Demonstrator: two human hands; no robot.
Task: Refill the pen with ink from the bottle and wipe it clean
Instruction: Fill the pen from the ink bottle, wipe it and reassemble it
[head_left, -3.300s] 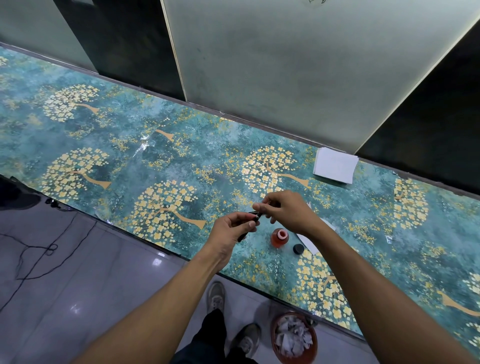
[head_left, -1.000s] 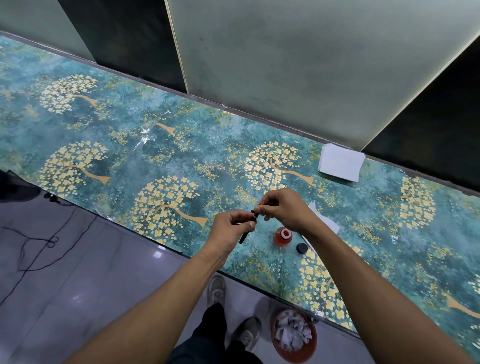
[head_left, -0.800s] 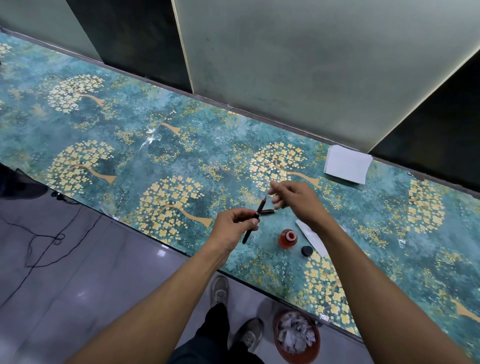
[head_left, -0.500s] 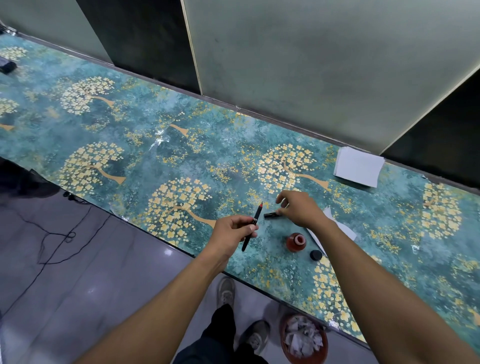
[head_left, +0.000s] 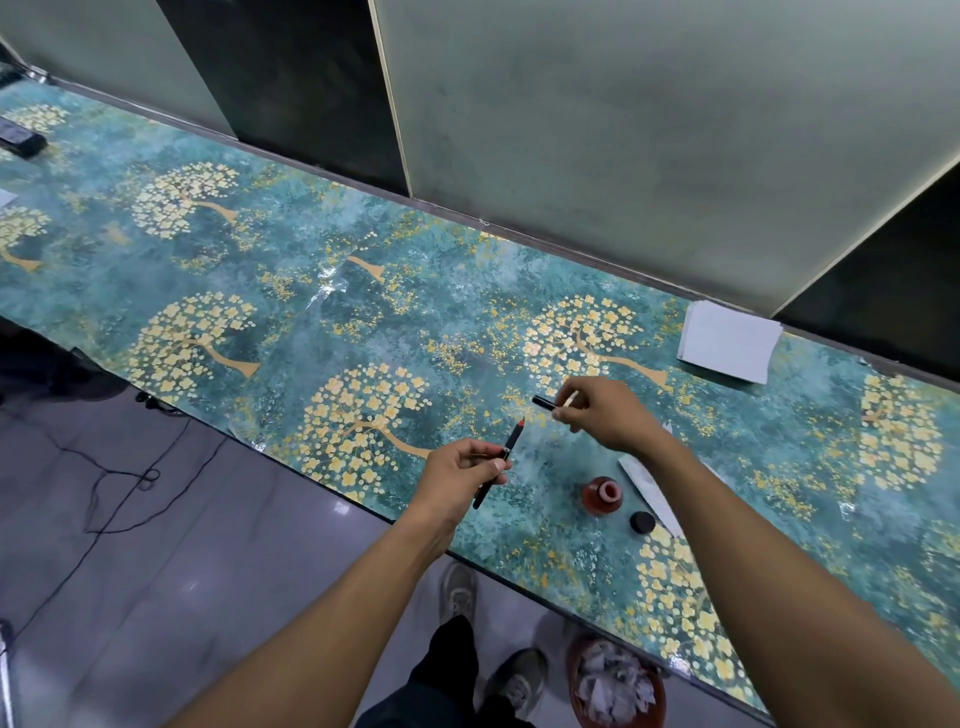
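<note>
Nearest, on the glossy grey floor, stands a round reddish bin (head_left: 618, 686) of crumpled paper. Above the worktop (head_left: 311, 322), glossy teal with golden trees, the left hand (head_left: 460, 475) curls round a slim black pen (head_left: 501, 457), its red tip tilted up and away. Right of it the squat, open red ink bottle (head_left: 601, 496) stands with its small black cap (head_left: 642, 521) just beside. Farther, the right hand (head_left: 605, 413) pinches a short black pen piece (head_left: 543, 401). Farthest lies a flat white paper stack (head_left: 727, 343).
</note>
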